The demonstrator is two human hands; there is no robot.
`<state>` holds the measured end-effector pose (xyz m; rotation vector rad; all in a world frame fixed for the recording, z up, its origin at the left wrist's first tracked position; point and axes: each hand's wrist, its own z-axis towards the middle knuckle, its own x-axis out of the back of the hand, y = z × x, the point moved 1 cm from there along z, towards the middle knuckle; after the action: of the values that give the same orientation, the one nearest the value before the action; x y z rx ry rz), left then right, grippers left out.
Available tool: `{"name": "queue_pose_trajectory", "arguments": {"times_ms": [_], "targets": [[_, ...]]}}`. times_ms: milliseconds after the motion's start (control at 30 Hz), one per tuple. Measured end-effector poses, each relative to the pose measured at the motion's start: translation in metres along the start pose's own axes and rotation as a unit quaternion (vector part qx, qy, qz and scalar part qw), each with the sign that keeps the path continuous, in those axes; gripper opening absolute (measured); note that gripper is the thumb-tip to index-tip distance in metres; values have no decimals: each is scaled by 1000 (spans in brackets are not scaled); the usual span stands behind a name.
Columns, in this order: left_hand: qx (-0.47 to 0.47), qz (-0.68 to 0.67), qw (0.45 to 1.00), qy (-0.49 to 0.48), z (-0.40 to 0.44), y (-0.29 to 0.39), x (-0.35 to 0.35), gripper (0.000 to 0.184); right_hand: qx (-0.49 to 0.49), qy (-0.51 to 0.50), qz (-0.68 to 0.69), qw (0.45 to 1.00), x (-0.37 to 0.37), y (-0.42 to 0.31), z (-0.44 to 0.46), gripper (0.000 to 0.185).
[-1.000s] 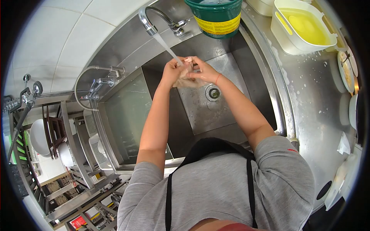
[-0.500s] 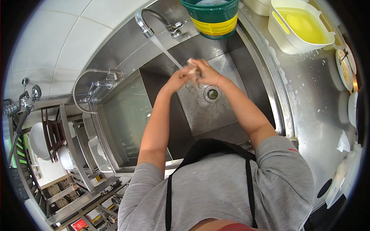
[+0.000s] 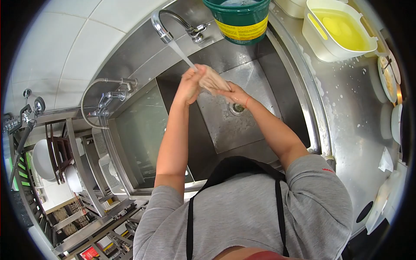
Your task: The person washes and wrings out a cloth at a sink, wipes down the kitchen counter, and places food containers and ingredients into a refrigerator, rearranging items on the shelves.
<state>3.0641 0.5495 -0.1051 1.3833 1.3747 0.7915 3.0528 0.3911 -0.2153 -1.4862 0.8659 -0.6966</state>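
A pale, wet cloth (image 3: pixel 211 79) is stretched between my two hands above the sink basin (image 3: pixel 242 125). My left hand (image 3: pixel 191 83) is closed round its upper left end, right where the water stream (image 3: pixel 182 53) comes down. At the lower right end, my right hand (image 3: pixel 236 94) grips the cloth, its fingers partly hidden. The running tap (image 3: pixel 161 29) arches over from the back of the sink. Below my right hand, the drain (image 3: pixel 237 107) shows in the basin floor.
A green bucket (image 3: pixel 241 26) with a yellow label stands at the back edge. On the right counter sits a white tub (image 3: pixel 318 41) of yellow liquid, with plates (image 3: pixel 387 78) beyond. A second basin (image 3: pixel 143 130) holds cloudy water at left, beside a rack with dishes (image 3: pixel 43 160).
The cloth was bunched between my hands and is now drawn out lengthwise. My left hand has moved up and left into the stream; my right hand has moved down and right.
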Motion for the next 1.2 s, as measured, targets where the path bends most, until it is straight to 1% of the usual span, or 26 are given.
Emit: {"name": "queue_pose_trajectory", "arguments": {"times_ms": [33, 67, 100, 167, 200, 233, 300, 367, 400, 433, 467, 500, 567, 600, 633, 667, 700, 767, 800, 867, 900, 967, 1000, 1100, 1167, 1200], "targets": [[-33, -110, 993, 27, -2, 7, -2, 18, -37, 43, 138, 989, 1, 8, 1, 48], [-65, -134, 987, 57, 2, 0, 12, 19, -74, 84, 274, 955, 2, 5, 1, 46], [-64, -134, 987, 56, 6, -12, 24, 19, -74, 85, 273, 955, 1, 2, 3, 46], [-37, -279, 949, 144, 14, -41, 44, 24, 42, 87, 481, 872, -10, -38, 7, 41], [-16, -282, 951, 124, 12, -50, 38, 30, 43, 90, 481, 871, -16, -43, 12, 41], [-22, -244, 954, 173, 21, -77, 42, 41, 28, 67, 474, 878, -22, -48, 19, 33], [67, -294, 946, 121, 6, -77, 9, 36, 14, 43, 466, 883, -35, -56, 31, 27], [79, -341, 933, 84, 2, -75, -6, 29, 0, 54, 350, 935, -48, -69, 33, 26], [46, -367, 926, 74, 5, -74, -12, 40, 19, 102, 235, 966, -48, -79, 31, 23], [12, -393, 917, 66, 5, -70, -15, 50, 17, 98, 235, 967, -44, -75, 34, 23], [52, -455, 880, 124, 0, -50, -24, 42, 105, 122, 64, 985, -35, -68, 40, 22], [51, -456, 879, 127, 5, -54, -18, 42, 191, 141, -109, 965, -29, -62, 45, 21], [-14, -262, 952, 159, 16, -48, -13, 24, 176, 164, -74, 968, -27, -57, 53, 21], [-80, -220, 952, 199, 16, -49, -15, 19, 180, 177, 33, 967, -27, -55, 58, 30], [-80, -220, 952, 198, 18, -44, -14, 19, 183, 189, 139, 955, -26, -55, 60, 41], [-132, -165, 959, 189, 20, -38, -11, 19, 80, 145, 222, 961, -23, -74, 49, 54], [-182, -109, 961, 179, 20, -32, -9, 20, 81, 147, 222, 960, -19, -81, 43, 54], [-192, -78, 963, 172, 16, -10, -15, 20, -49, -67, 388, 918, -15, -83, 33, 45], [-153, -40, 980, 119, 15, 0, -15, 19, -49, -68, 389, 917, -13, -83, 32, 45], [-51, 5, 999, 19, 13, 15, -13, 18, -103, -201, 348, 910, -12, -82, 31, 39], [-50, 6, 999, 19, 15, 16, -7, 18, -103, -200, 349, 910, -15, -81, 30, 39], [2, 127, 992, -16, 21, 16, 1, 22, -146, -196, 298, 923, -23, -75, 34, 30], [3, 128, 992, -15, 22, 12, 1, 22, -146, -197, 299, 922, -25, -72, 35, 30], [-88, 155, 981, 78, 25, 5, -9, 25, -112, -189, 288, 932, -25, -71, 36, 18], [-70, 134, 987, 59, 27, 0, -8, 31, -153, -123, 115, 974, -27, -81, 32, 11], [-97, 171, 975, 100, 30, -4, -12, 34, -153, -124, 115, 974, -29, -82, 31, 11]]}}
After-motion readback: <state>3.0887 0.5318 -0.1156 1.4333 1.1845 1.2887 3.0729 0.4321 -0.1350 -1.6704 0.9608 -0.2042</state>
